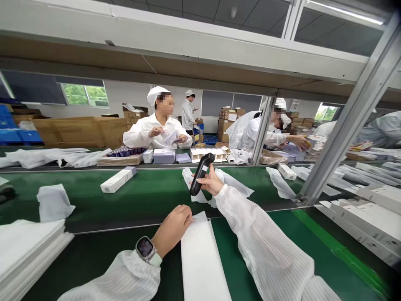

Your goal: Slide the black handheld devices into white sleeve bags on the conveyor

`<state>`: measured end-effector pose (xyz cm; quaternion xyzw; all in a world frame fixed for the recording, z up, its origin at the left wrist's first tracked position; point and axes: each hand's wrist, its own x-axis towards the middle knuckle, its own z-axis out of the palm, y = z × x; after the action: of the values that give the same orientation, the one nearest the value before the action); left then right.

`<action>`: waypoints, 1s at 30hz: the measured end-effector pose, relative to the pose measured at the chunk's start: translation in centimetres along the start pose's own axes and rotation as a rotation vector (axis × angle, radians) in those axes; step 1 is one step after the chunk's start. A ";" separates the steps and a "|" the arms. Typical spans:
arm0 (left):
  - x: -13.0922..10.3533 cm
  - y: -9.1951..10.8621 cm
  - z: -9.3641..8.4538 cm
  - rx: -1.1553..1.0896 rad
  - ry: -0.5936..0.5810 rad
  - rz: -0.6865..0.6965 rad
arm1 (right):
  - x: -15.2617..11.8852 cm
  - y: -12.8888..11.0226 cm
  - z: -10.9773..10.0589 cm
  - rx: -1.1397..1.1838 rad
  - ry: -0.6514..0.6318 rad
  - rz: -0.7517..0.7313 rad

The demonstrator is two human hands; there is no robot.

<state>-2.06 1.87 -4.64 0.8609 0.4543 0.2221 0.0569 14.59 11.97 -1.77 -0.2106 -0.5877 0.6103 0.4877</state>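
My right hand (213, 182) is closed around a black handheld device (200, 175) with an angled head and a small white label, raised over the conveyor belt. Below my left hand (174, 229) lies a long white foam sleeve (202, 259), running toward me. The curled left fingers pinch its far edge, where a thin flap lifts. A watch (145, 247) is on the left wrist. Behind the right hand, loose translucent sleeves (234, 182) rest on the green belt (156, 192).
A white box (118, 179) and a crumpled sleeve (54, 202) lie on the belt. Stacked white sheets (25, 246) stand left, stacked cartons (372, 217) right. A metal post (354, 104) slants at right under an overhead shelf (175, 46). Co-workers (161, 125) handle items across the belt.
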 end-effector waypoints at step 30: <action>1.0 -0.1 -1.8 -0.578 0.343 -0.276 | -1.6 0.4 -0.1 -0.268 -0.036 0.188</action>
<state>-2.42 2.51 -2.70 0.6900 0.4875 0.4727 0.2505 15.23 10.77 -2.63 -0.3171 -0.6501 0.5731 0.3852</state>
